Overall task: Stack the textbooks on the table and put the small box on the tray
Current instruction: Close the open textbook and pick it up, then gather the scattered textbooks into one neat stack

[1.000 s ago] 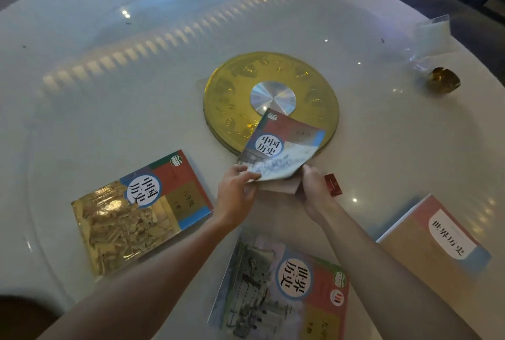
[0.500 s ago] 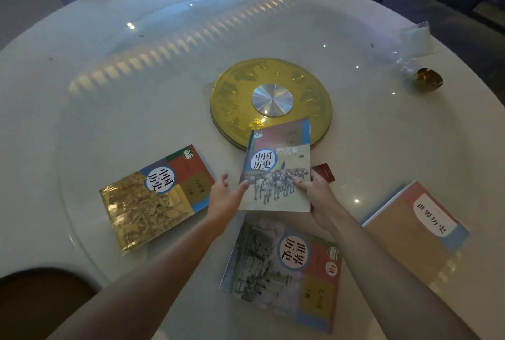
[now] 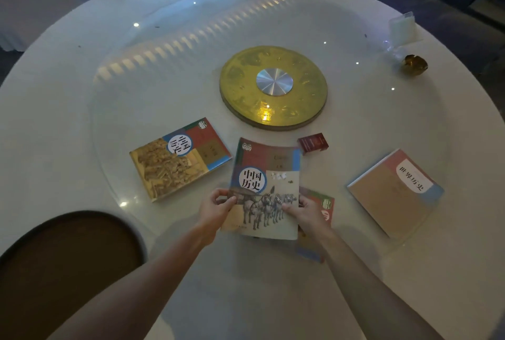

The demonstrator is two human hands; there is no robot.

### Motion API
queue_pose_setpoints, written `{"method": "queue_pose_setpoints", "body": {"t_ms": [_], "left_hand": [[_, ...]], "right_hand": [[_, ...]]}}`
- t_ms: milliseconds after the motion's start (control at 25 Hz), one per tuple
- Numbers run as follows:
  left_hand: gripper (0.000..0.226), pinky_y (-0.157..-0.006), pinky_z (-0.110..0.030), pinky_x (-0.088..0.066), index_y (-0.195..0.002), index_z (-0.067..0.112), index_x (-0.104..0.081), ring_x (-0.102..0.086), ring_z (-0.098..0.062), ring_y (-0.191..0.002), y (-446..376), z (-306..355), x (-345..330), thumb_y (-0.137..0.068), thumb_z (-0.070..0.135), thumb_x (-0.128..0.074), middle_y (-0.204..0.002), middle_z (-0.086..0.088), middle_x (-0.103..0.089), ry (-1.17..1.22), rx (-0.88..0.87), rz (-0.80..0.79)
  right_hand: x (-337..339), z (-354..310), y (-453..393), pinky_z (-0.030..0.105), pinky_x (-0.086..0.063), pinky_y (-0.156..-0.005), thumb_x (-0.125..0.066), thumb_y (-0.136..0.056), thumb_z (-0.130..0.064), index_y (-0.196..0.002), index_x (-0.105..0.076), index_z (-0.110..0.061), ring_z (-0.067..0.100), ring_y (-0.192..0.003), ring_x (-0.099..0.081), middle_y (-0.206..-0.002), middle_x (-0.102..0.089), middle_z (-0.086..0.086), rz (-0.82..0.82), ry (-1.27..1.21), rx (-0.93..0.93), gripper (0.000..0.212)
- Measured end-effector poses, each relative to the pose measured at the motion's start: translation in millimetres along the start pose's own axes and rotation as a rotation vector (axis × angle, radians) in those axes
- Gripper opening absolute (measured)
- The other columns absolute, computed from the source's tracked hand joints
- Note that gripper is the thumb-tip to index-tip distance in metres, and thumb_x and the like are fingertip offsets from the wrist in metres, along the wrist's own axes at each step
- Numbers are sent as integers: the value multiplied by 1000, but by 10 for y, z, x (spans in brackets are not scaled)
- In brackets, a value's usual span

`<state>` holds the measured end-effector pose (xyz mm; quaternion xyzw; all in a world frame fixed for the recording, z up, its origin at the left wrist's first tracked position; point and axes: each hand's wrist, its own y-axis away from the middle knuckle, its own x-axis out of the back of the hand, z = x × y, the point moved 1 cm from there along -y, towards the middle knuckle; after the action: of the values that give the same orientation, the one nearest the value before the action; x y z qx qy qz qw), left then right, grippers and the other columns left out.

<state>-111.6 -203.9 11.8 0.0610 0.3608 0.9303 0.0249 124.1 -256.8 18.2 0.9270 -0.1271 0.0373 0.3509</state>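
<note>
A history textbook with horses on its cover (image 3: 266, 181) lies over another textbook (image 3: 323, 211), of which only the right edge shows. My left hand (image 3: 214, 210) grips its lower left edge and my right hand (image 3: 306, 214) grips its lower right edge. A second history textbook with a golden picture (image 3: 179, 159) lies to the left. A tan textbook (image 3: 395, 193) lies to the right. The small red box (image 3: 313, 142) sits just beyond the held book. A dark brown round tray (image 3: 71, 263) sits at the lower left.
The round white table (image 3: 82, 121) carries a glass turntable with a gold disc (image 3: 273, 88) at its middle. A clear card stand (image 3: 401, 28) and a small gold object (image 3: 415, 65) stand at the far right.
Both hands have drawn the horse-cover book toward me and laid it over the nearer textbook, which now is mostly hidden. The left hand closed onto its edge. The tray came into view.
</note>
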Motion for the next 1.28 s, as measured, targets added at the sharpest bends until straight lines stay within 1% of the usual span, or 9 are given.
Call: {"method": "queue_pose_setpoints", "body": {"t_ms": [160,360,480,600,720,880,1000,1120,1280], "left_hand": [[6,-73,-38,-54,-95,13,-69,-71,-25,-87,222,-467,194,-91,17,-72,-97,-10,-75,-59,-7,44],[9,-58,-22,-46,-97,13,-73,-70,-19,-83,422,-727,322,-90,19,-72,-89,-2,-74,-293,-76,122],[13,-54,-18,-41,-98,15,-77,-67,-13,-75,464,-750,369,-87,21,-73,-82,0,-73,-499,-154,136],[21,-56,-22,-44,-107,18,-75,-67,-13,-72,448,-727,414,-86,18,-72,-80,-1,-73,-529,-157,118],[25,-60,-28,-45,-111,19,-71,-68,-18,-79,443,-686,415,-87,25,-68,-89,-2,-73,-674,-188,119],[31,-69,-25,-42,-116,14,-68,-60,-15,-87,453,-524,287,-89,28,-69,-109,-5,-64,-794,-332,174],[32,-72,-24,-44,-118,17,-68,-63,-15,-94,392,-278,-54,-88,28,-72,-114,-1,-64,-838,-480,40],[47,-86,-31,-50,-128,20,-64,-61,-19,-111,307,-4,-533,-85,36,-75,-125,1,-62,-926,-581,-164],[51,-98,-37,-46,-133,14,-61,-58,-26,-121,161,312,-1246,-86,29,-75,-131,-6,-63,-959,-678,-330]], "right_hand": [[-156,389,266,52,-63,-84,-73,-92,-14,-103,-72,-6,33,-94,-78,-106,-79,19,-32,48,-92,14],[-310,654,476,33,-58,-67,-65,-97,-14,-99,-65,-6,26,-96,-74,-106,-75,13,-19,165,-86,8],[-349,745,494,32,-58,-68,-65,-97,-16,-104,-68,0,22,-94,-73,-107,-75,12,-15,262,-66,17],[-314,788,502,34,-57,-68,-64,-96,-16,-101,-72,4,25,-90,-73,-101,-77,14,-16,291,-60,21],[-227,813,497,43,-55,-69,-65,-89,-20,-96,-72,6,34,-88,-73,-99,-75,23,30,341,-41,28],[-7,788,529,41,-52,-67,-64,-83,-23,-86,-74,-6,21,-73,-62,-77,-70,3,154,364,-27,20],[209,779,523,47,-58,-72,-67,-83,-19,-77,-73,-16,26,-79,-67,-81,-71,2,218,341,-44,8],[423,763,547,46,-58,-77,-72,-83,-23,-84,-70,-18,29,-89,-71,-91,-73,5,310,281,-56,5],[670,767,508,35,-47,-61,-74,-86,-24,-90,-55,-13,20,-76,-59,-81,-57,-3,418,184,-129,22]]}}
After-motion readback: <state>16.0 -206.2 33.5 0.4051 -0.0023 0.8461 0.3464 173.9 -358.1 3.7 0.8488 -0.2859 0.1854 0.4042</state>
